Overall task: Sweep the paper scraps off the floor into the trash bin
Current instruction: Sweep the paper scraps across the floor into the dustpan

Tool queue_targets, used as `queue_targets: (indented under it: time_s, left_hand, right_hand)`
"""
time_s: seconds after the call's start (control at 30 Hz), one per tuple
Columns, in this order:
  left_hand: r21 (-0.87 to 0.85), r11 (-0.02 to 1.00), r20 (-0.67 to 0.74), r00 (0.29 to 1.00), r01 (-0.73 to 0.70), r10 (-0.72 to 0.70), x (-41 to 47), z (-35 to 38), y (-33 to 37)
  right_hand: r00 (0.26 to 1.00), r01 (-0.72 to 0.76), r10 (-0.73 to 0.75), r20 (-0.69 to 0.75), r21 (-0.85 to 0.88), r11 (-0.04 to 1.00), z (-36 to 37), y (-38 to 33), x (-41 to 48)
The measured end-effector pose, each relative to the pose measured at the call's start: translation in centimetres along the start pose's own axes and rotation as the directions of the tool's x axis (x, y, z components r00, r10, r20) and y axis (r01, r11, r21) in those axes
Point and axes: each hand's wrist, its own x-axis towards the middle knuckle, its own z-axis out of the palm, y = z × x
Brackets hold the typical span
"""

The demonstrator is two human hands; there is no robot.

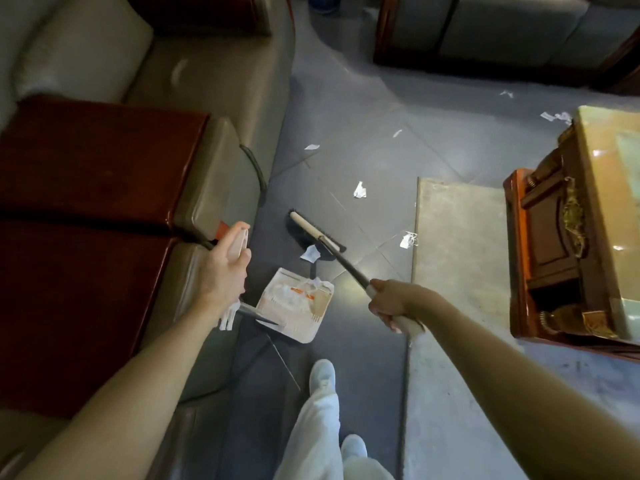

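My right hand (393, 304) grips the handle of a broom whose dark-bristled head (313, 233) rests on the grey floor. One paper scrap (310, 253) lies right at the broom head. My left hand (221, 271) holds the pale upright handle of a white dustpan (294, 306), which sits on the floor just below the broom and has scraps in it. More scraps lie farther off: one scrap (359, 190) beyond the broom, another scrap (408, 240) beside the rug, a third scrap (311, 146) near the sofa. No trash bin is visible.
A beige sofa with dark red wooden armrests (86, 202) fills the left. A pale rug (457, 244) and a carved wooden coffee table (568, 244) stand right. Another sofa (502, 29) is at the back. Further scraps (554, 116) lie by the table. My feet (322, 375) stand below the dustpan.
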Motion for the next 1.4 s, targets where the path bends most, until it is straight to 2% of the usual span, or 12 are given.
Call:
queue_targets:
  time_s: [0.1,0.17,0.23,0.37,0.6,0.7,0.97,1.1,1.3,1.4]
  left_hand:
    - [-0.021,1.000,0.021,1.000,0.009,-0.008,1.8,0.2,0.7]
    - [-0.023,1.000,0.043,0.999,-0.009,0.010,2.5,0.7,1.7]
    - [-0.037,0.999,0.068,0.997,-0.025,0.028,3.1,1.4,2.4]
    - [-0.019,0.996,0.130,0.988,-0.086,0.087,3.3,2.7,3.6]
    - [0.028,0.977,0.144,0.968,-0.211,0.205,2.9,7.2,7.6]
    - [0.036,0.969,0.163,0.958,-0.245,0.237,3.8,9.6,9.7]
    - [0.110,0.940,0.247,0.925,-0.322,0.288,5.9,17.3,14.7]
    - [0.138,0.922,0.285,0.906,-0.361,0.312,7.7,21.1,17.2]
    - [0.135,0.907,0.261,0.898,-0.399,0.355,10.0,24.6,20.3]
    - [0.126,0.896,0.248,0.888,-0.426,0.387,10.5,24.9,20.5]
  right_hand:
    - [0.988,-0.088,0.070,0.139,0.127,0.988,-0.5,0.2,-0.7]
    - [0.964,-0.162,0.094,0.249,0.272,0.948,-1.6,1.0,-2.1]
    - [0.951,-0.205,0.092,0.295,0.378,0.903,-2.9,1.9,-4.0]
    - [0.966,-0.198,0.088,0.243,0.480,0.855,-3.1,3.5,-7.1]
    - [0.993,-0.102,0.115,0.014,0.570,0.815,-5.5,6.9,-10.1]
    - [0.991,-0.092,0.135,-0.022,0.628,0.773,-8.5,9.0,-10.2]
    - [0.977,-0.095,0.191,-0.095,0.608,0.788,-15.5,15.3,-5.6]
    - [0.973,-0.136,0.219,-0.071,0.592,0.794,-17.3,17.8,-1.4]
    - [0.988,-0.150,0.136,0.069,0.613,0.776,-16.8,17.7,0.8]
    - [0.979,-0.203,0.117,0.169,0.697,0.687,-17.2,17.6,-0.2]
